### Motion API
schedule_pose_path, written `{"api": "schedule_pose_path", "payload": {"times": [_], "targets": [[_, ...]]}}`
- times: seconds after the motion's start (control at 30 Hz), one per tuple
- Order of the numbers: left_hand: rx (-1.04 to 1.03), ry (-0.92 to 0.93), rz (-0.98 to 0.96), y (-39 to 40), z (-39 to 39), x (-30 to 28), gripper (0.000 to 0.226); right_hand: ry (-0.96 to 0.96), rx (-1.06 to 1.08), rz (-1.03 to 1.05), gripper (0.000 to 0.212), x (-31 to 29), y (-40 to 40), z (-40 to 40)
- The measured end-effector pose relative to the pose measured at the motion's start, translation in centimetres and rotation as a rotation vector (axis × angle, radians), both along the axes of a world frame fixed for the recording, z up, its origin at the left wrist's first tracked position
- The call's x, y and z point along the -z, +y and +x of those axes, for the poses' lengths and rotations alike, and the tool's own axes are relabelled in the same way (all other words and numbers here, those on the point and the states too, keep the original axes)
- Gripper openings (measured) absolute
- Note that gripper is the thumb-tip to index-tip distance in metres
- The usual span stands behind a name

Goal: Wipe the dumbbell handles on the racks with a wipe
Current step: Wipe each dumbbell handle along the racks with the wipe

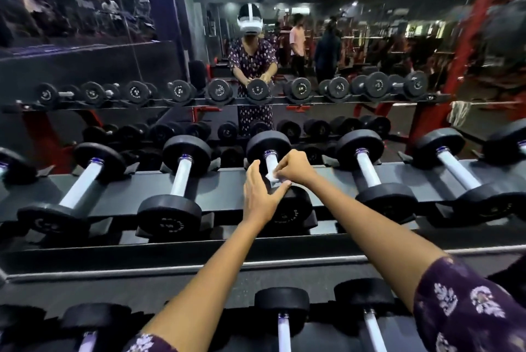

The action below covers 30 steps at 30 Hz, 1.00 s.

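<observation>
1. On the top rack [227, 189], from the head view – the dumbbell [280, 203] being worked on is the middle one of the row, with its pale handle [270, 159] running away from the person, near end toward them and far end toward the mirror [313, 38].

2. Right hand [296, 166] sits just to the right of that handle, fingers curled, pinching a small white wipe [273, 178] that's touching the handle's near part, close to the front weight head.

3. Left hand [260, 195] is just left of the same handle, fingers mostly straight and relaxed, thumb stretched toward the wipe. I can't tell if it actually touches the wipe or the handle, or if it's gripping anything.

4. Key bit, I reckon – since the handle's long axis points away from the person, the wipe needs to slide forward along it toward the far head, and the right hand is the one already on it.

5. Neighbouring dumbbells either side of the middle one lie parallel, handles bare.
</observation>
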<state>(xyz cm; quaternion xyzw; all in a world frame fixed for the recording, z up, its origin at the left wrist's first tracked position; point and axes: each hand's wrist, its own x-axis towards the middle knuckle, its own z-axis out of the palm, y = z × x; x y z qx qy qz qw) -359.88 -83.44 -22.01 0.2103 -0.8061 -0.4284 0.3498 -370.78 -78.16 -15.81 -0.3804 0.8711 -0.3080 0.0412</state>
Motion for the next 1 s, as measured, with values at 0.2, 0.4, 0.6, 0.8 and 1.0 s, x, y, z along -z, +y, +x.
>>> {"api": "schedule_pose_path", "payload": {"times": [0.2,0.4,0.6,0.8,1.0], "targets": [[-0.012,0.243,-0.072,0.1,-0.5,1.4,0.052,0.030,0.005,-0.056,0.016,-0.5,-2.0,-1.7],[-0.132,0.292,-0.190,-0.2,-1.1,2.6,0.047,0.059,-0.143,0.086,0.017,-0.1,0.3,-1.5],[-0.110,0.268,-0.206,0.0,-1.0,2.3,0.052,0.010,-0.031,-0.060,0.015,-0.7,-1.8,-2.5],[-0.153,0.268,-0.288,0.3,-0.6,2.0,0.039,0.104,-0.129,0.087,0.015,0.2,0.1,-1.3],[-0.271,0.176,-0.728,3.5,-0.6,2.9,0.038,0.100,-0.026,-0.026,0.014,-0.6,-1.4,-1.8]]}}
